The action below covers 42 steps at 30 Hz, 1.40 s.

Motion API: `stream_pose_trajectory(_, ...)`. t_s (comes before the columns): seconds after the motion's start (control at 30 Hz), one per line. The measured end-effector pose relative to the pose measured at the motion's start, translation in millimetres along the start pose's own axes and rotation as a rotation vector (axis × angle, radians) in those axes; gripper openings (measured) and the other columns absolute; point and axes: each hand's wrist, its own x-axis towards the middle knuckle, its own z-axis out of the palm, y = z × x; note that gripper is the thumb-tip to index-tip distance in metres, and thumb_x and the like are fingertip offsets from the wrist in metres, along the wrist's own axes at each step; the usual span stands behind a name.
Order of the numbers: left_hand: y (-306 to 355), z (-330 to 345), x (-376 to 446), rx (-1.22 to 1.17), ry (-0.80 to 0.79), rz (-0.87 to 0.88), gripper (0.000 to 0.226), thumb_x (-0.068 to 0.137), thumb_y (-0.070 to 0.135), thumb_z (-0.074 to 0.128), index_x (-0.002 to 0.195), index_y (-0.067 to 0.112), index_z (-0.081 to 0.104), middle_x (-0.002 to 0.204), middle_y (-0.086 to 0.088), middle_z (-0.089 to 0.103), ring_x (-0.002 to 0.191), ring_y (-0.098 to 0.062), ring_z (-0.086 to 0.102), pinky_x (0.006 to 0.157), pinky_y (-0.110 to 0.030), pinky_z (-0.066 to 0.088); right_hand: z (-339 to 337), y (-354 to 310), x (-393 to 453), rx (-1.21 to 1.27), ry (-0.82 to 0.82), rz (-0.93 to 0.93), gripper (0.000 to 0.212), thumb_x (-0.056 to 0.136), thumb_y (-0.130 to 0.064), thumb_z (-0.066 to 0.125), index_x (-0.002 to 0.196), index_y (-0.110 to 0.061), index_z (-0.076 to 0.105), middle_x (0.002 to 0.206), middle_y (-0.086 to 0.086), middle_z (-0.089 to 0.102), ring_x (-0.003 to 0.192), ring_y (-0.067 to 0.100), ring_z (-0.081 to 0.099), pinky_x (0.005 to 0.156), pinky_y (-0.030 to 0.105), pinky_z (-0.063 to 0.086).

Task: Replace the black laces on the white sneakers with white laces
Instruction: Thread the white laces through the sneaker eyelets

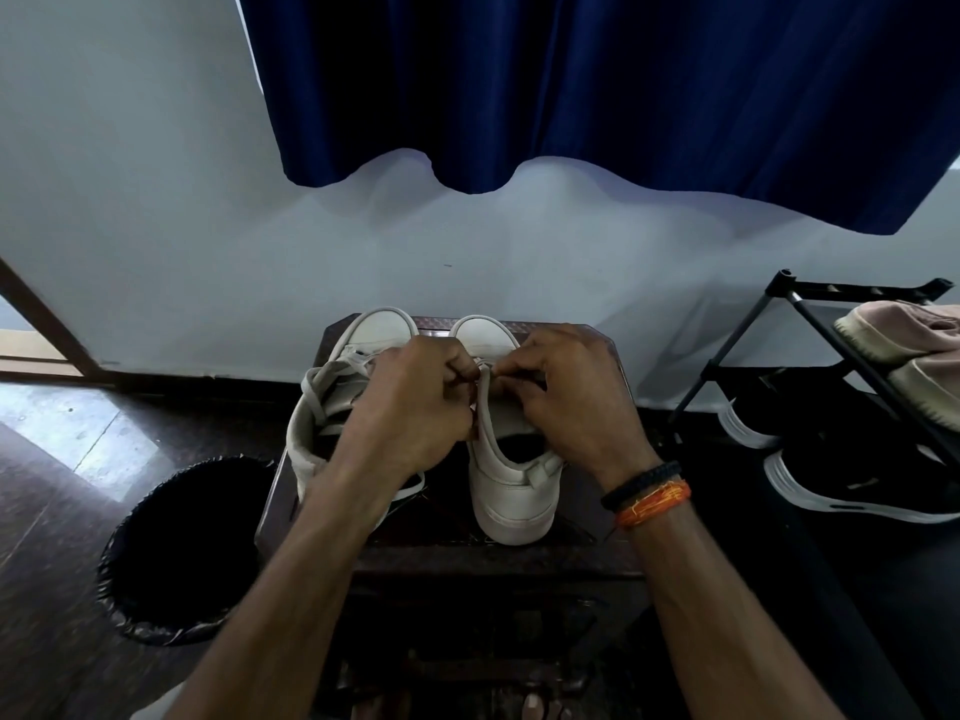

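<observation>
Two bare forearms are seen reaching up from 6 o'clock toward frame centre. On the right wrist a braided black band (pixel 641 483) and an orange thread band (pixel 655 504) are worn side by side.

A dark wooden table (pixel 447 550) with a patterned top carries two white sneakers, heels toward the viewer. The right sneaker (pixel 511 491), smooth leather-like with a thick pale sole, is set at centre. The left sneaker (pixel 317 407) is just beside it at 9 o'clock, and flat white laces (pixel 314 381) are seen looped loosely over its opening.

The left hand (pixel 410 407) and right hand (pixel 571 397) are met over the right sneaker's tongue. The fingers of both are curled inward and tips are pinched near a pale upright strip; whether lace or tongue edge is held cannot be told.

At 8 o'clock, a round bin lined with crinkled black plastic (pixel 182 553) stands on the glossy dark floor. At 3 o'clock, a black metal shoe rack (pixel 737 356) holds black and pinkish shoes. Farther back: a pale wall, and at 12 o'clock a pleated navy curtain (pixel 597 85).
</observation>
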Motion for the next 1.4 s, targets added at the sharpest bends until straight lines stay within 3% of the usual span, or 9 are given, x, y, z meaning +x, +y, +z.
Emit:
stream_pose_trajectory(0.17, 1, 8, 3, 0.188, 0.089, 0.126, 0.018, 0.080, 0.001, 0.059, 0.084, 0.016, 0.069, 0.075, -0.002, 0.070, 0.076, -0.025, 0.064, 0.071, -0.043, 0.055, 1, 3, -3, -0.001, -0.005, 0.001, 0.010, 0.083, -0.016, 0.078, 0.090, -0.022, 0.082, 0.082, -0.005, 0.070, 0.082, 0.015, 0.060, 0.077, 0.028, 0.045)
stream_pose_trajectory(0.5, 7, 10, 3, 0.207, 0.117, 0.061, 0.012, 0.074, 0.002, 0.055, 0.083, 0.009, 0.056, 0.066, -0.001, 0.051, 0.072, -0.029, 0.049, 0.054, -0.033, 0.029, 10, -3, -5, -0.021, 0.070, 0.078, 0.012, 0.082, -0.020, 0.075, 0.091, -0.024, 0.082, 0.090, -0.005, 0.076, 0.091, 0.022, 0.065, 0.083, 0.039, 0.052)
stream_pose_trajectory(0.73, 15, 0, -1, 0.156, 0.216, 0.015, 0.011, 0.082, 0.010, 0.060, 0.092, 0.005, 0.060, 0.086, -0.008, 0.064, 0.088, -0.031, 0.056, 0.070, -0.036, 0.040, 10, -3, -5, 0.041, 0.084, 0.130, 0.012, 0.081, -0.031, 0.078, 0.091, -0.024, 0.081, 0.090, -0.006, 0.076, 0.090, 0.018, 0.068, 0.082, 0.039, 0.054)
stream_pose_trajectory(0.83, 7, -7, 5, 0.063, 0.235, -0.031, 0.002, 0.081, 0.014, 0.060, 0.082, 0.013, 0.060, 0.083, -0.004, 0.068, 0.087, -0.026, 0.062, 0.064, -0.033, 0.047, -1, -4, -5, 0.157, 0.038, 0.178, 0.016, 0.077, -0.024, 0.082, 0.093, -0.027, 0.082, 0.090, -0.011, 0.077, 0.087, 0.004, 0.069, 0.081, 0.023, 0.052)
stream_pose_trajectory(0.93, 5, -8, 4, -0.091, 0.197, -0.027, 0.010, 0.075, 0.026, 0.052, 0.077, 0.018, 0.058, 0.083, -0.001, 0.074, 0.085, -0.023, 0.071, 0.074, -0.047, 0.058, -12, -2, -6, 0.252, -0.053, 0.202, 0.037, 0.072, -0.005, 0.079, 0.101, -0.027, 0.081, 0.093, -0.017, 0.076, 0.091, -0.004, 0.067, 0.081, 0.010, 0.049)
stream_pose_trajectory(1.03, 6, -1, 3, -0.066, 0.178, 0.007, 0.008, 0.083, 0.015, 0.051, 0.078, 0.020, 0.054, 0.083, -0.001, 0.075, 0.087, -0.024, 0.069, 0.076, -0.052, 0.056, -14, -3, -7, 0.273, -0.040, 0.206, 0.046, 0.070, 0.004, 0.073, 0.105, -0.025, 0.080, 0.095, -0.017, 0.075, 0.094, -0.004, 0.067, 0.084, 0.011, 0.051)
stream_pose_trajectory(1.17, 6, 0, 6, -0.254, 0.175, -0.028, 0.017, 0.085, 0.011, 0.041, 0.079, 0.021, 0.052, 0.079, 0.001, 0.077, 0.081, -0.026, 0.074, 0.076, -0.053, 0.060, -10, -3, -8, 0.233, 0.042, 0.187, 0.051, 0.067, 0.011, 0.065, 0.105, -0.019, 0.079, 0.093, -0.012, 0.076, 0.091, -0.001, 0.066, 0.084, 0.013, 0.051)
stream_pose_trajectory(1.3, 21, -20, 3, -0.554, 0.202, -0.106, 0.028, 0.089, -0.012, 0.033, 0.082, 0.009, 0.049, 0.076, -0.009, 0.076, 0.071, -0.028, 0.068, 0.067, -0.033, 0.059, -8, 2, -9, 0.193, 0.031, 0.165, 0.049, 0.067, 0.009, 0.068, 0.105, -0.020, 0.079, 0.096, -0.018, 0.072, 0.090, -0.009, 0.062, 0.083, 0.005, 0.045)
stream_pose_trajectory(1.4, 16, -47, 4, -0.700, 0.261, -0.157, 0.034, 0.087, -0.014, 0.033, 0.078, 0.013, 0.051, 0.072, -0.007, 0.072, 0.079, -0.024, 0.067, 0.094, -0.045, 0.056, -18, 10, -7, 0.282, 0.004, 0.170, 0.029, 0.072, -0.012, 0.087, 0.097, -0.026, 0.080, 0.100, -0.015, 0.072, 0.090, 0.002, 0.068, 0.083, 0.023, 0.056)
